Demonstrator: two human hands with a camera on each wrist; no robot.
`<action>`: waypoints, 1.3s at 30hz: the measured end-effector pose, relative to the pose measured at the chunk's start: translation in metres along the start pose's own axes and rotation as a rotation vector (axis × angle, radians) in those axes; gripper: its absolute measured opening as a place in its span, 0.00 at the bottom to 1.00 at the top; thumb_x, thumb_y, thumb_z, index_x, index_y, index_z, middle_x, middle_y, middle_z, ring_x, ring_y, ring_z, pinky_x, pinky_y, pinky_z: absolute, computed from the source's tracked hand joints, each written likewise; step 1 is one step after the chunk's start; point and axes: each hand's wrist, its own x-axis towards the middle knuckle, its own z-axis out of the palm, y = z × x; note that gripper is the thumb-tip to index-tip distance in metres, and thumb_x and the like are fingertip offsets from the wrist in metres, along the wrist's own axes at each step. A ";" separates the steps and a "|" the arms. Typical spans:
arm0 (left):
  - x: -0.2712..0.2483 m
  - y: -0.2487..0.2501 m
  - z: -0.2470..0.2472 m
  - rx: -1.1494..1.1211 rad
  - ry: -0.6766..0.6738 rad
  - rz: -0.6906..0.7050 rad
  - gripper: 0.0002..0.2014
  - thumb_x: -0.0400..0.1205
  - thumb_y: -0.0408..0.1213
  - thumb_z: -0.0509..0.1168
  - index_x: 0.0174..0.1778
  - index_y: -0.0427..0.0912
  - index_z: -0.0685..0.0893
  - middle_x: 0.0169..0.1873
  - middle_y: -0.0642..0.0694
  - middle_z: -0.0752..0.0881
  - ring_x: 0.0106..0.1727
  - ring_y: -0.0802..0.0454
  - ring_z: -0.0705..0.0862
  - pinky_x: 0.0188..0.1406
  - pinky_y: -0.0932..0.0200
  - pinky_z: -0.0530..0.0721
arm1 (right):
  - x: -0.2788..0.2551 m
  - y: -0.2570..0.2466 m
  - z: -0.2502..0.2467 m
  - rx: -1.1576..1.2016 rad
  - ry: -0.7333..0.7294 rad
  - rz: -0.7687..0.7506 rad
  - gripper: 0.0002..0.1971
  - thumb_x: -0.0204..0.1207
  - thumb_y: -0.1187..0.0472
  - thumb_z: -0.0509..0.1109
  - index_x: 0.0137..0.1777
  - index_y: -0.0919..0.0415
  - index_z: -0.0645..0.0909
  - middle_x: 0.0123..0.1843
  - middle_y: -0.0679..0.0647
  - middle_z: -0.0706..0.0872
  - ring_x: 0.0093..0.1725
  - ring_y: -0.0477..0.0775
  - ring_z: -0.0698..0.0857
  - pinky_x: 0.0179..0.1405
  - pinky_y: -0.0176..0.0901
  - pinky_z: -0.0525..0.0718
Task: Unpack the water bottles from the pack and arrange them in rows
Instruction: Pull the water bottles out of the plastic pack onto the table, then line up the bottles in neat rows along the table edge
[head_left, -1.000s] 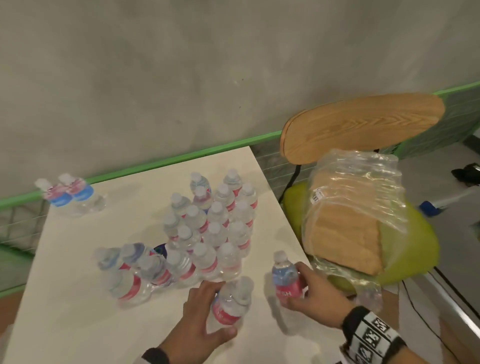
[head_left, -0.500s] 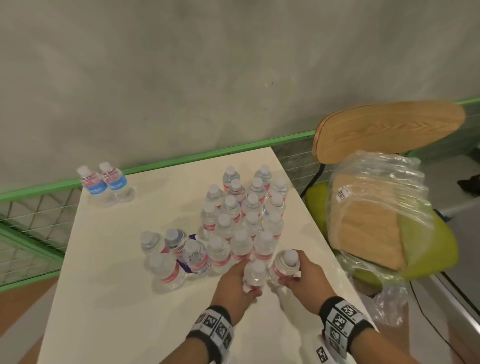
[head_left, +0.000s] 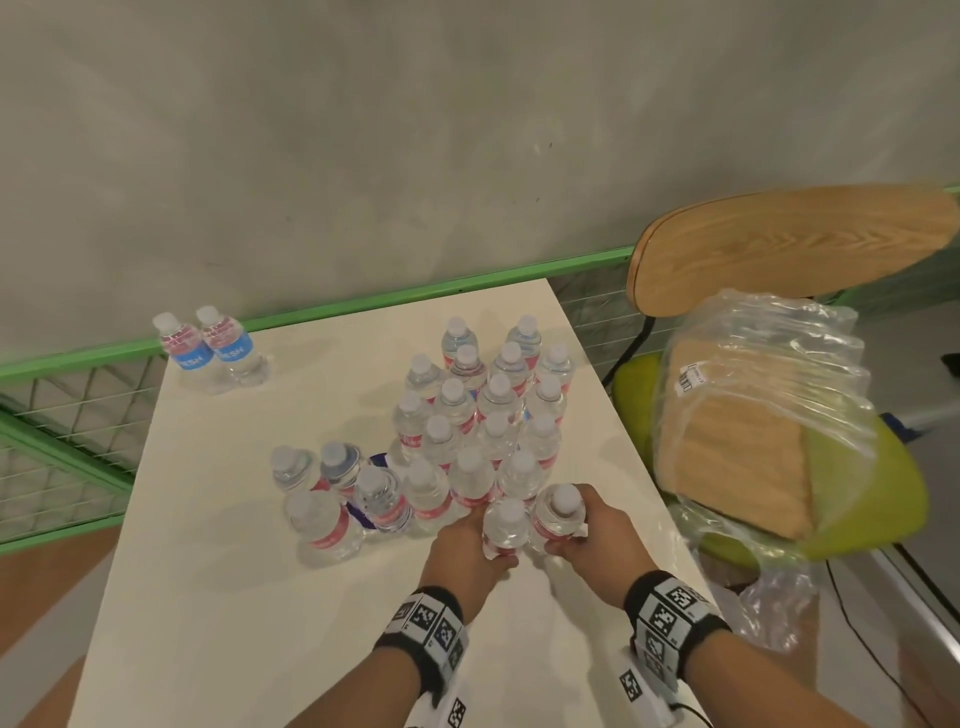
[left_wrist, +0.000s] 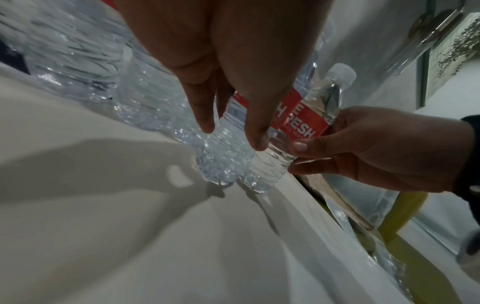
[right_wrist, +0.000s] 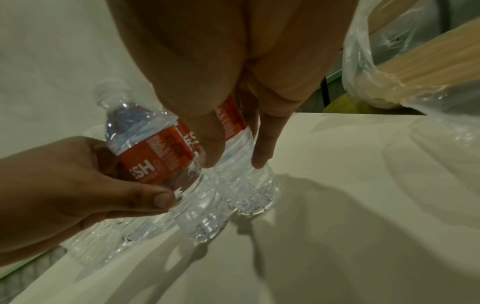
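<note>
Two red-labelled water bottles stand side by side on the white table (head_left: 249, 597), at the near end of several rows of upright bottles (head_left: 485, 415). My left hand (head_left: 480, 553) grips the left bottle (head_left: 506, 522) around its body. Fingers and thumb of my right hand (head_left: 574, 530) curl round the right bottle (head_left: 558, 512). In the left wrist view my left fingers (left_wrist: 255, 135) wrap one bottle (left_wrist: 226, 162) and the right hand (left_wrist: 376, 148) holds the other (left_wrist: 301, 121). The right wrist view shows the right hand's bottle (right_wrist: 241, 176) touching the left hand's bottle (right_wrist: 155, 162).
A loose cluster of bottles (head_left: 337, 499) stands left of the rows. Two blue-labelled bottles (head_left: 213, 348) sit at the far left corner. A chair (head_left: 779, 244) right of the table carries the torn plastic pack with cardboard (head_left: 753, 431). A green rail (head_left: 363, 301) runs behind.
One second ago the two bottles were held apart and the left one was tilted. Both hands have brought them upright and together against the near end of the rows.
</note>
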 end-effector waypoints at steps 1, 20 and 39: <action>0.000 0.002 -0.001 0.015 0.004 -0.006 0.28 0.66 0.48 0.79 0.63 0.57 0.80 0.50 0.57 0.89 0.53 0.56 0.87 0.57 0.52 0.86 | 0.000 0.000 0.000 -0.001 -0.005 -0.005 0.33 0.67 0.59 0.81 0.71 0.50 0.72 0.55 0.46 0.86 0.51 0.47 0.83 0.51 0.34 0.78; -0.084 -0.053 -0.162 0.250 -0.346 -0.109 0.16 0.72 0.62 0.70 0.53 0.62 0.83 0.41 0.65 0.87 0.39 0.65 0.84 0.49 0.64 0.83 | -0.075 -0.040 -0.042 -0.619 -0.332 -0.192 0.09 0.76 0.38 0.65 0.54 0.32 0.71 0.47 0.35 0.82 0.47 0.36 0.81 0.47 0.27 0.76; 0.015 -0.089 -0.244 0.179 0.049 0.081 0.25 0.79 0.36 0.69 0.72 0.52 0.75 0.70 0.51 0.79 0.69 0.50 0.78 0.69 0.57 0.75 | 0.018 -0.250 0.143 -0.604 -0.343 -0.580 0.23 0.74 0.59 0.71 0.69 0.49 0.76 0.59 0.51 0.76 0.55 0.56 0.82 0.53 0.47 0.81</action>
